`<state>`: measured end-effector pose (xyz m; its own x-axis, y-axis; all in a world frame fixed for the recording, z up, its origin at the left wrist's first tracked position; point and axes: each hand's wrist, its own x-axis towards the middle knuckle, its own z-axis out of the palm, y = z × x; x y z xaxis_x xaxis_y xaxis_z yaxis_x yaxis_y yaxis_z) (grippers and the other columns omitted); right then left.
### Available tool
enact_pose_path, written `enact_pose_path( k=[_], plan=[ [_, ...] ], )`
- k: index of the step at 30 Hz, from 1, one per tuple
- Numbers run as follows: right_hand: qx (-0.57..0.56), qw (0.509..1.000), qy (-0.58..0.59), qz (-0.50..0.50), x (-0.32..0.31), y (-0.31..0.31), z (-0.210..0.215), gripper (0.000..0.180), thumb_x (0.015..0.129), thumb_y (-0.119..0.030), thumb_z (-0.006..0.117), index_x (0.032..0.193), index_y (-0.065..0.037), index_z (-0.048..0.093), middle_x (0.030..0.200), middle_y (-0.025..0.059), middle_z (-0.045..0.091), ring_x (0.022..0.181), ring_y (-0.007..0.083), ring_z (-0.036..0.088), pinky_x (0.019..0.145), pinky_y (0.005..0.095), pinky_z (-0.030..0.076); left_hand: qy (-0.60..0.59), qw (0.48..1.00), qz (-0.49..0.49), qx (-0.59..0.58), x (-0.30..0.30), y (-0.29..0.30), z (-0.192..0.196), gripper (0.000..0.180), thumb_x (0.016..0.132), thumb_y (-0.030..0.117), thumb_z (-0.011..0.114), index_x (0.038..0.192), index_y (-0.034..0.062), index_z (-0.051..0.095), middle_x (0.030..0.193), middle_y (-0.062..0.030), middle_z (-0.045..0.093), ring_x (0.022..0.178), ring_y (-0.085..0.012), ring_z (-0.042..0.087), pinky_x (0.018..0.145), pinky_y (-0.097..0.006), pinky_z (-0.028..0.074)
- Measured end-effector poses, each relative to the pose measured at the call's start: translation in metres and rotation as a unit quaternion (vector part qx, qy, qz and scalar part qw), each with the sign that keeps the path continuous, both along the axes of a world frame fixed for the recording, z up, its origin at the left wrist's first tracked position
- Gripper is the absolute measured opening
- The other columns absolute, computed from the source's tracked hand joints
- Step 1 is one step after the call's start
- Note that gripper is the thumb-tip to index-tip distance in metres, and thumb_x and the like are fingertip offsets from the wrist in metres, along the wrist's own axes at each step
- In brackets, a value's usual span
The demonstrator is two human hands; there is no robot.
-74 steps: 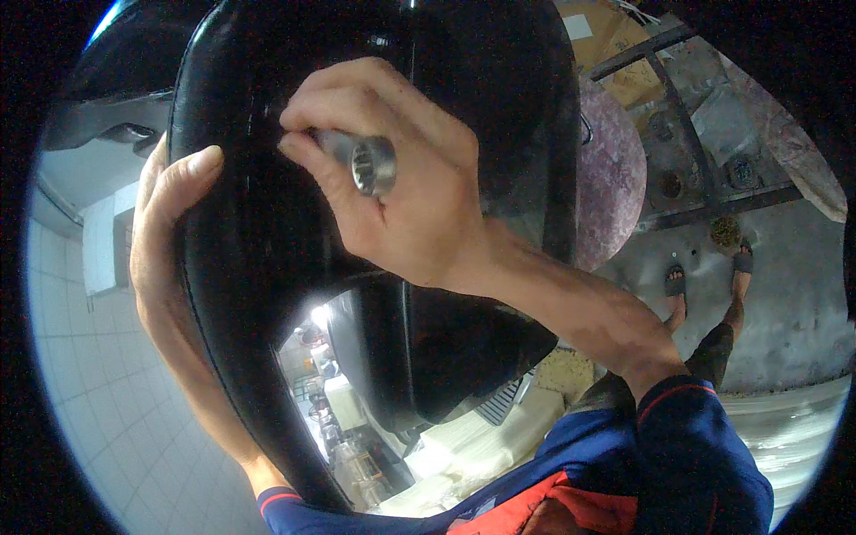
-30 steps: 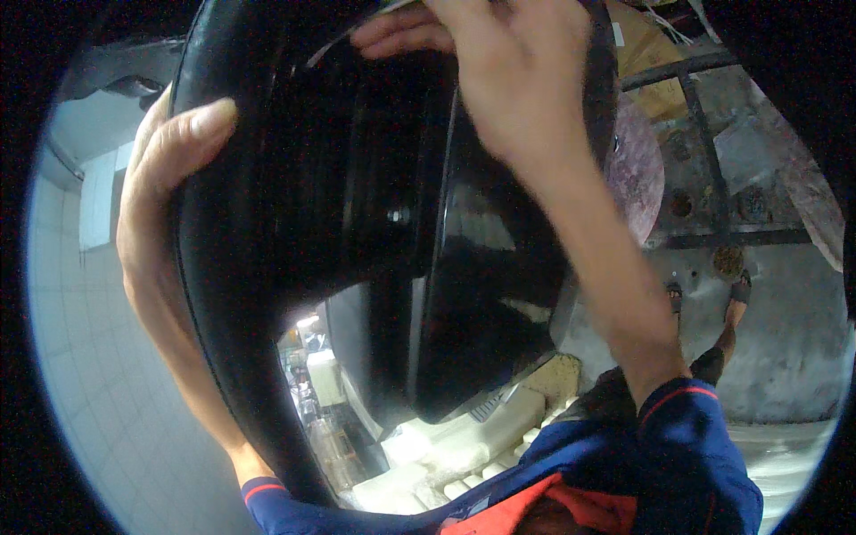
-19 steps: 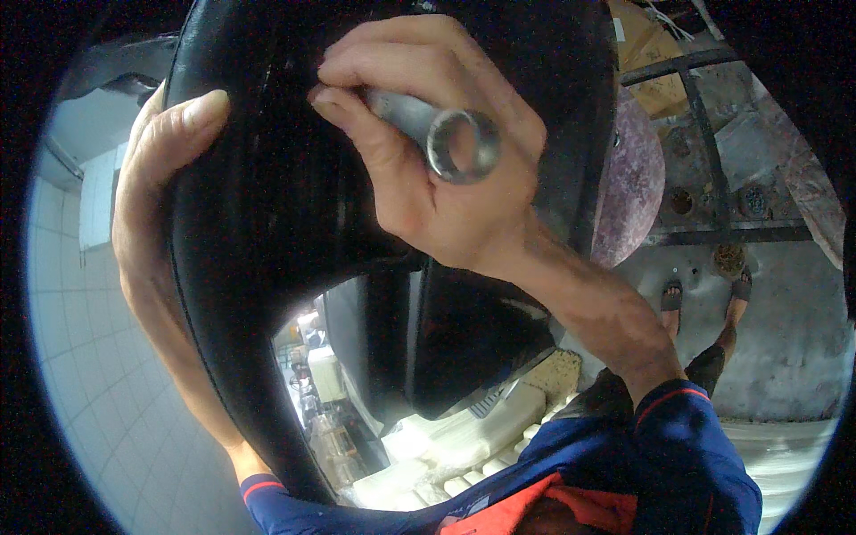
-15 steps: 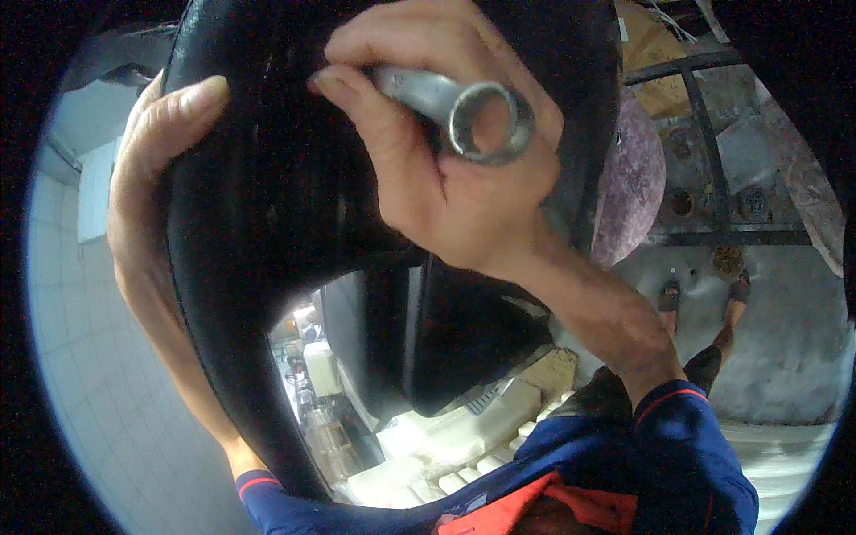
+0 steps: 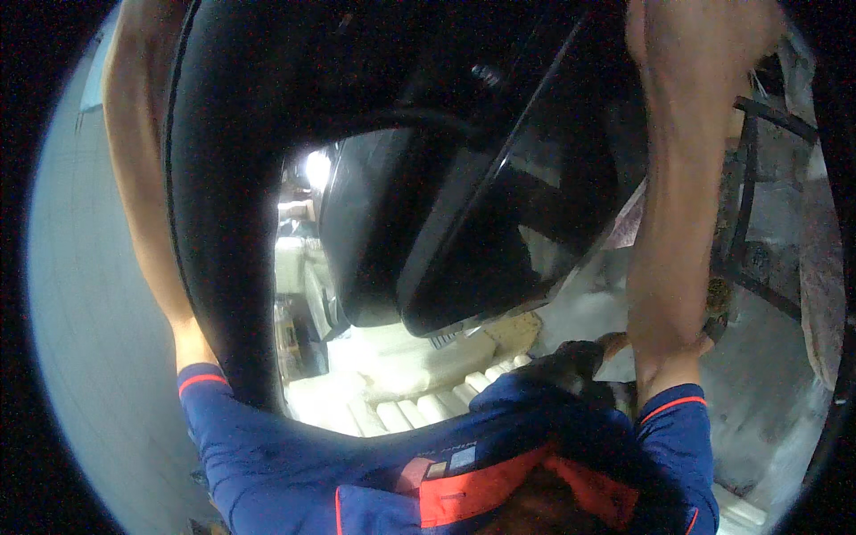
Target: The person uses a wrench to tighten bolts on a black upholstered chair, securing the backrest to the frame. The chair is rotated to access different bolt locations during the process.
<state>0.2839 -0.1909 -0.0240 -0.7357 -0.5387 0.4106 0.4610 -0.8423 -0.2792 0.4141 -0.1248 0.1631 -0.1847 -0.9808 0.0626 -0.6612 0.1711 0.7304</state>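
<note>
A large black curved panel (image 5: 227, 178) with a wide arched opening takes up the middle of the view. My left forearm (image 5: 143, 178) runs along the panel's left edge and leaves the picture at the top, so the hand is out of sight. At the upper right is my right hand (image 5: 704, 31), blurred and cut off by the top edge, its fingers hidden. It is beside the panel's right side; I cannot make out anything in it. On the panel's dark face a small ribbed metal piece (image 5: 486, 74), like a threaded stud, sticks out.
Glossy black parts (image 5: 499, 223) hang inside the arch. Below them lie pale padded rolls (image 5: 419, 412) and a cream-coloured block (image 5: 415, 361). A dark metal frame (image 5: 744, 178) stands at the right above a grey floor (image 5: 758, 374). A pale wall (image 5: 80, 267) is at the left.
Both arms have reached farther up and away. My right hand has moved from the panel's middle to the upper right; the ring spanner it gripped no longer shows. The left hand has left the view.
</note>
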Motion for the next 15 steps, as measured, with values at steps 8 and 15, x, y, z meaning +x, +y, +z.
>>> enact_pose_path(
  k=[8,15],
  plan=[
    [0.013,0.998,-0.004,0.068,0.005,0.004,-0.014,0.029,0.109,-0.02,0.058,0.107,0.008,0.065,0.095,0.017,0.07,0.083,0.0257,0.076,0.074,0.0381,0.065,-0.006,1.0,0.004,-0.001,0.003,0.0,-0.004,0.062,0.088,0.032,0.072,0.138,-0.0021,0.056,0.125,-0.0191,0.068,0.108,-0.0295,0.069,0.098,-0.043,0.056],
    [-0.002,0.989,-0.049,0.138,0.004,-0.008,-0.008,0.029,0.11,-0.02,0.057,0.107,0.008,0.064,0.096,0.0168,0.07,0.083,0.0254,0.076,0.075,0.0385,0.065,-0.033,0.999,0.0,-0.013,-0.006,0.003,0.008,0.064,0.088,0.032,0.073,0.139,-0.0021,0.055,0.126,-0.0194,0.068,0.109,-0.0301,0.069,0.099,-0.043,0.056]
  ],
)
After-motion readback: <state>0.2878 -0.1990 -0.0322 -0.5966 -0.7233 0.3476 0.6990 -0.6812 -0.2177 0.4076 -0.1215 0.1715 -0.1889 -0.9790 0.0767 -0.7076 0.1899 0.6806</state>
